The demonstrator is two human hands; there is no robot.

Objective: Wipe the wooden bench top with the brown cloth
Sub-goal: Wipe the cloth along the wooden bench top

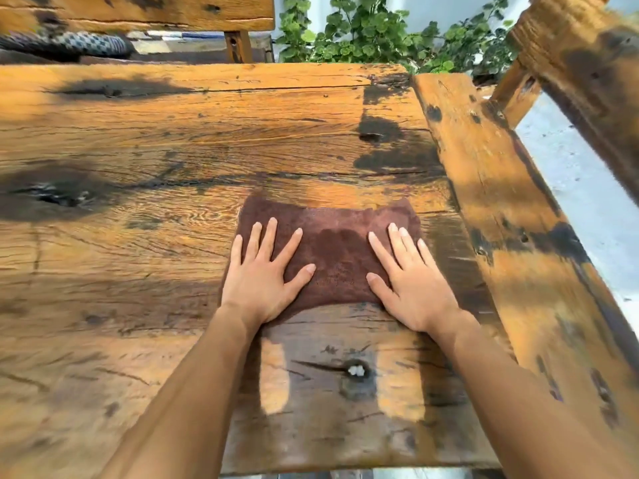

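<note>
A person presses both palms flat on a brown cloth [330, 250] spread on a weathered wooden counter [173, 140]. The left hand [264, 273] covers the cloth's left edge, the right hand [409, 281] its right side; the fingers of both lie splayed and straight, gripping nothing, only bearing down. The cloth lies near the counter's right end, just beside a raised side plank [484, 167]. Bare, knotted board stretches wide to the left and ahead of the cloth. Green leaves [380, 29] show beyond the far edge, and the near edge runs below the forearms.
</note>
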